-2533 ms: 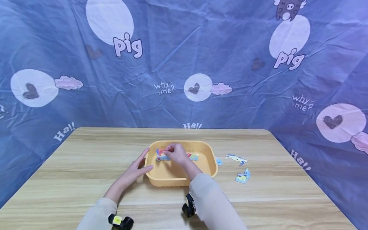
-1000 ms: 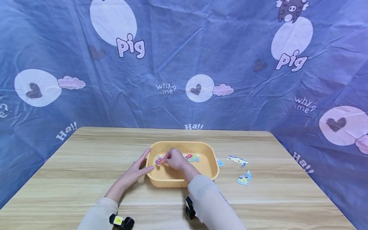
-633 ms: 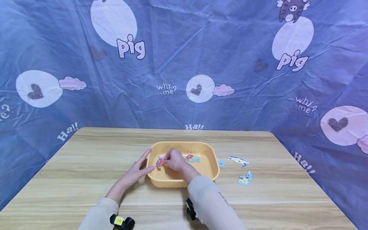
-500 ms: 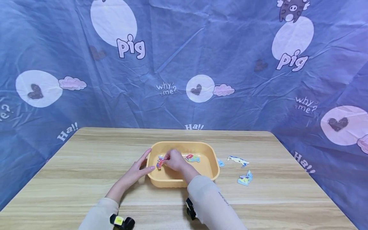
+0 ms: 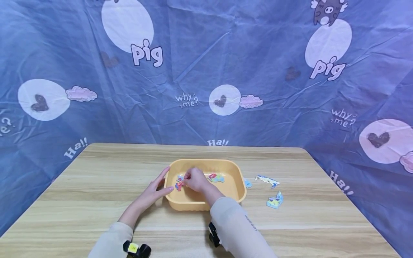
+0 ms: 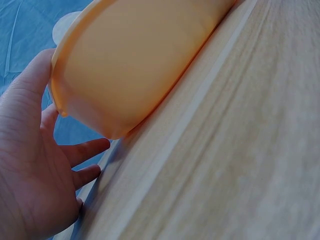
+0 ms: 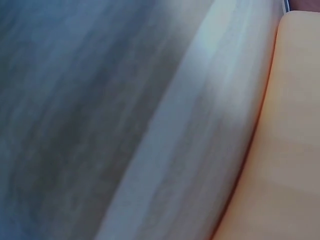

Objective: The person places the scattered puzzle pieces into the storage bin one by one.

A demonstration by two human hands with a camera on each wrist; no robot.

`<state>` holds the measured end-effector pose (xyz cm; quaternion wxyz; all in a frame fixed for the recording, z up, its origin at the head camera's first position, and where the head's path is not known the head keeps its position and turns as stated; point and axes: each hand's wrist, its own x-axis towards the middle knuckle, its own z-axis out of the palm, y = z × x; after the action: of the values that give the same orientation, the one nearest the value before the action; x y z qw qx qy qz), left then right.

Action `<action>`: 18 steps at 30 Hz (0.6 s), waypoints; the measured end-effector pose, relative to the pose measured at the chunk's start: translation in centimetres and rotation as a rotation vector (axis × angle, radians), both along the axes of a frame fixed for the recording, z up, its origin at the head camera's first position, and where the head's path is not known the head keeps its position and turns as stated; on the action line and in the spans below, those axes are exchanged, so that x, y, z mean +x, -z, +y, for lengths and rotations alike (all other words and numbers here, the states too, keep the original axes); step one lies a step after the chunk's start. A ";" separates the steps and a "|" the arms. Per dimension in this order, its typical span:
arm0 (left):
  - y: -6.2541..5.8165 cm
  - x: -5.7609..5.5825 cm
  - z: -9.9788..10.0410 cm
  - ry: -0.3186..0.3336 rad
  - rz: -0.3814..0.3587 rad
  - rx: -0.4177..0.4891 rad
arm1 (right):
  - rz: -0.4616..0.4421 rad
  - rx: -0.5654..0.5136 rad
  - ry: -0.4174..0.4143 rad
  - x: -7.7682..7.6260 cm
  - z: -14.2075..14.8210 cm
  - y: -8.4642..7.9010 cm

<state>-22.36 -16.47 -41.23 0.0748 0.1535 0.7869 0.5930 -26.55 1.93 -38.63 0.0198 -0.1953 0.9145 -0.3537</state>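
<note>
In the head view, my left hand point(image 5: 152, 190) rests against the left end of a yellow plastic basin point(image 5: 206, 205). Its thumb lies over the rim and its straight index finger runs along it. The left wrist view has the thumb on the rim of the basin point(image 6: 125, 65), the other fingers loosely spread below. My right hand point(image 5: 196, 180) reaches inside and pinches a small red and blue puzzle piece point(image 5: 179, 185) at the basin's left. Its fingertips partly cover the piece. A light-blue piece point(image 5: 180, 177) shows just behind it. The right wrist view has mainly the basin's outer wall point(image 7: 290, 130).
A red and green-blue piece point(image 5: 216, 177) lies in the basin, right of my right hand. On the wooden table point(image 5: 96, 179), right of the basin, are a white and blue piece point(image 5: 267, 180), a yellow and blue piece point(image 5: 275, 200) and a light-blue piece point(image 5: 247, 183).
My right hand has brought the red and blue piece lower, toward the basin's near left, and turned it. My left hand stays on the rim. The pieces on the table have not moved.
</note>
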 end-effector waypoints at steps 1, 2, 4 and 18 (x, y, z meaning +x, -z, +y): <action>0.0 0.0 0.0 -0.004 -0.003 -0.004 | -0.003 -0.005 0.000 0.0 0.0 0.0; 0.1 0.0 0.0 -0.008 -0.005 -0.006 | -0.011 -0.013 0.001 -0.1 0.0 0.0; 0.1 0.0 0.0 -0.012 -0.011 -0.006 | -0.025 -0.031 0.002 -0.1 0.0 -0.1; 0.4 -0.2 -0.2 0.001 0.003 0.027 | -0.025 -0.179 -0.040 0.2 1.1 -2.0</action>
<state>-22.58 -16.66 -41.66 0.0721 0.1557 0.7789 0.6032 -26.38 3.02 -36.61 0.0208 -0.2099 0.8749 -0.4359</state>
